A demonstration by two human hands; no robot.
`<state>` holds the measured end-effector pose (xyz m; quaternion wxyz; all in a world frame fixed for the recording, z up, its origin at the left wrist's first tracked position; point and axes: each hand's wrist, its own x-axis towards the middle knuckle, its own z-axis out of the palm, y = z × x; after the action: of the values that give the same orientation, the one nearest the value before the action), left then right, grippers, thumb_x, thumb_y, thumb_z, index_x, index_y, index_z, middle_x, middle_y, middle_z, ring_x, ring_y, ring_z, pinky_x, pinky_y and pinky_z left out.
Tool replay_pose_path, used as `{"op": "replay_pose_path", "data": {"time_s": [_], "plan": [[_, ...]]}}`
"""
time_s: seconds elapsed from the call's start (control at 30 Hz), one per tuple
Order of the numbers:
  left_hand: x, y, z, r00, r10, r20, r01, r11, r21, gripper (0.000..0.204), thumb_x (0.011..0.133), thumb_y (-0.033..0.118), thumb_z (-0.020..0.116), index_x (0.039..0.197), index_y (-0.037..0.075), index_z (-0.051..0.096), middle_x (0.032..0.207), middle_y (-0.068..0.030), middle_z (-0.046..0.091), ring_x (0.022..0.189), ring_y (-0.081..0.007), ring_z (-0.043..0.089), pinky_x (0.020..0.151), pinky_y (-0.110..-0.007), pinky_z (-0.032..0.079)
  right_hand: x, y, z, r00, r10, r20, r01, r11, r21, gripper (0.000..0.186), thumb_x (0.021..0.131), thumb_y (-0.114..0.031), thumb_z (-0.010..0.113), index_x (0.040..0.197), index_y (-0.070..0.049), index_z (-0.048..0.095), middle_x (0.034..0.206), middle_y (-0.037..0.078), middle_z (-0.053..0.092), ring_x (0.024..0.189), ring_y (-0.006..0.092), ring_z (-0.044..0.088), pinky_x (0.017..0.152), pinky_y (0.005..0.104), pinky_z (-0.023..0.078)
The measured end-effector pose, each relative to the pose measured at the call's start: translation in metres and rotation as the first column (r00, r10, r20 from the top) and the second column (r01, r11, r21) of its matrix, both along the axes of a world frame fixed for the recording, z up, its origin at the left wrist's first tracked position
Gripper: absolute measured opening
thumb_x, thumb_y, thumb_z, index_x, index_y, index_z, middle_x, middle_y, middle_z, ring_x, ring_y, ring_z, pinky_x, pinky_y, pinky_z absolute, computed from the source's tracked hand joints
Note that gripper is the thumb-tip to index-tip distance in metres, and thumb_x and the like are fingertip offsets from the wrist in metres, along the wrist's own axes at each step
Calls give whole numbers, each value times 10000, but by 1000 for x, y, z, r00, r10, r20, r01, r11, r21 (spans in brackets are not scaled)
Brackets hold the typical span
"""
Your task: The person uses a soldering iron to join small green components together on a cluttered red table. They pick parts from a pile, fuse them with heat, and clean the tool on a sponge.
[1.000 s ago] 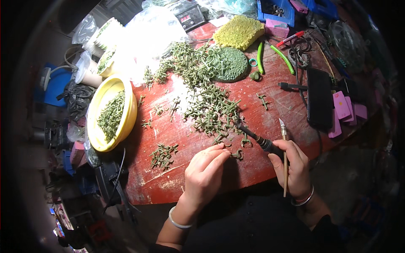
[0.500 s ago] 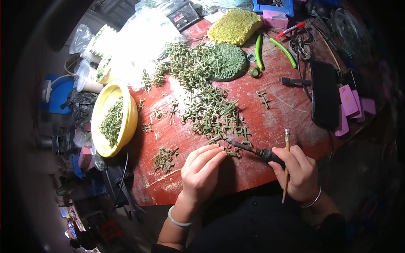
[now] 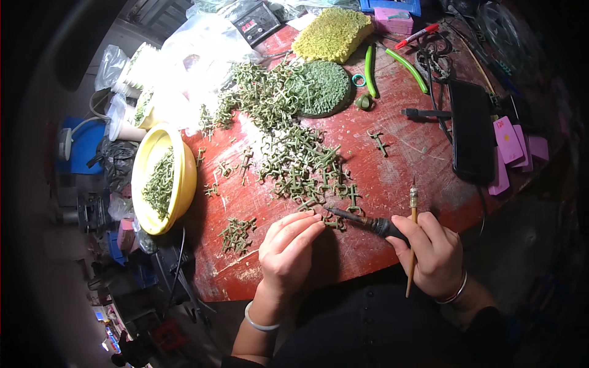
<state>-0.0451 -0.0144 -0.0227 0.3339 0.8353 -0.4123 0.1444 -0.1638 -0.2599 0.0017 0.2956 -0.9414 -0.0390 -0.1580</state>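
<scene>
My right hand (image 3: 433, 253) is closed around the black handle of a soldering iron (image 3: 357, 218), whose dark tip points left toward my other hand. A thin wooden-handled tool (image 3: 412, 245) with a metal collar and fine tip is also held upright between those fingers. My left hand (image 3: 287, 250) is closed in a pinch just left of the iron's tip; whatever is between the fingertips is too small to make out. Right beyond both hands lies a heap of small green branched pieces (image 3: 300, 165). A smaller cluster of them (image 3: 238, 235) lies left of my left hand.
At left stands a yellow bowl (image 3: 184, 184) holding more green pieces. Farther back are a round green textured pad (image 3: 328, 92) and a yellow sponge-like block (image 3: 334, 34). A black phone (image 3: 471, 132), pink blocks (image 3: 508, 142) and cables lie at right on the red table (image 3: 405, 159).
The iron's tip has shifted slightly down and right, a little away from my left fingertips. The wooden-handled tool has tilted slightly, and the whole view has moved a little.
</scene>
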Motion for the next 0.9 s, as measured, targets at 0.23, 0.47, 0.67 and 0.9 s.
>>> {"op": "replay_pose_path", "data": {"time_s": [0.23,0.47,0.67,0.9], "plan": [[1,-1,1,1000,-8,2,9,1000,-13,236,790,-101,718,976,28,783,991,-101,775,961,-281,758,841,-377,610,0,1,1,1000,-4,-21,3,1000,-25,421,835,-122,839,1218,-6,705,901,100,571,662,260,651,581,365,529],[1,-2,1,1000,2,9,-2,1000,-2,220,791,-97,720,959,30,785,989,-98,777,964,-276,760,839,-371,611,0,2,2,1000,-10,-27,9,1000,-27,411,848,-134,831,1218,-9,706,905,96,565,658,254,648,576,363,529],[2,-5,5,1000,-16,1,16,1000,1,183,804,-116,726,942,-5,771,962,-132,775,948,-305,761,836,-385,622,0,1,4,999,-5,-35,4,999,-34,418,846,-132,834,1222,-7,701,907,98,562,652,251,646,571,361,529],[0,-3,6,1000,-3,-8,3,1000,10,186,805,-119,727,941,-1,773,965,-131,776,952,-306,762,838,-386,621,2,2,3,999,3,-36,-3,1000,-16,417,846,-133,837,1217,-2,699,899,96,556,636,239,642,555,355,524]]}}
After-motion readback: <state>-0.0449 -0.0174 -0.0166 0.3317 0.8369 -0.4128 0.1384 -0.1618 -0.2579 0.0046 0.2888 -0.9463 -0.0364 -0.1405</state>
